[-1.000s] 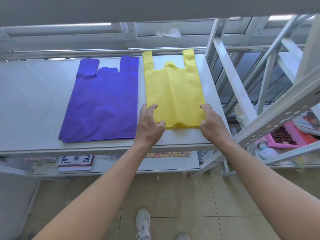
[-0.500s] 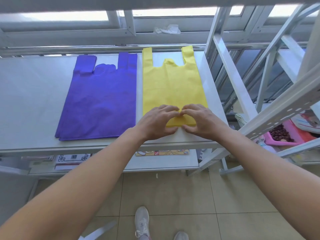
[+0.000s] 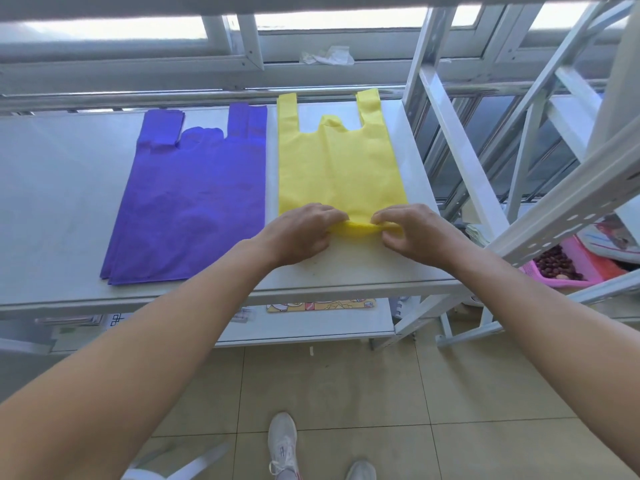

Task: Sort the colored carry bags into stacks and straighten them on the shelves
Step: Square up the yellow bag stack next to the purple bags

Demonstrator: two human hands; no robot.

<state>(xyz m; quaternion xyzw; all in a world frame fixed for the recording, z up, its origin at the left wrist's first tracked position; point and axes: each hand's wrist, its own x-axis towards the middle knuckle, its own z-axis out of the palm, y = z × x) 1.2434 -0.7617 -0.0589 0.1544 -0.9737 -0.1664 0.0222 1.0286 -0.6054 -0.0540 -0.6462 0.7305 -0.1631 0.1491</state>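
Observation:
A yellow carry bag (image 3: 337,168) lies flat on the right part of the white shelf (image 3: 62,202), handles pointing to the window. Beside it on the left lies a stack of purple carry bags (image 3: 194,199), also flat with handles away from me. My left hand (image 3: 301,233) and my right hand (image 3: 412,233) sit close together at the yellow bag's near edge. Both pinch that bottom edge, which is lifted into a small fold between them.
A slanted white metal rack frame (image 3: 460,140) stands right of the shelf. A pink basket of dark fruits (image 3: 568,268) sits lower right. Books and a printed sheet (image 3: 320,304) lie on the lower shelf. Crumpled white plastic (image 3: 329,57) rests on the window ledge. Tiled floor lies below.
My hands moved from the yellow bag's two bottom corners to its middle bottom edge. They now pinch the edge and raise a small fold there.

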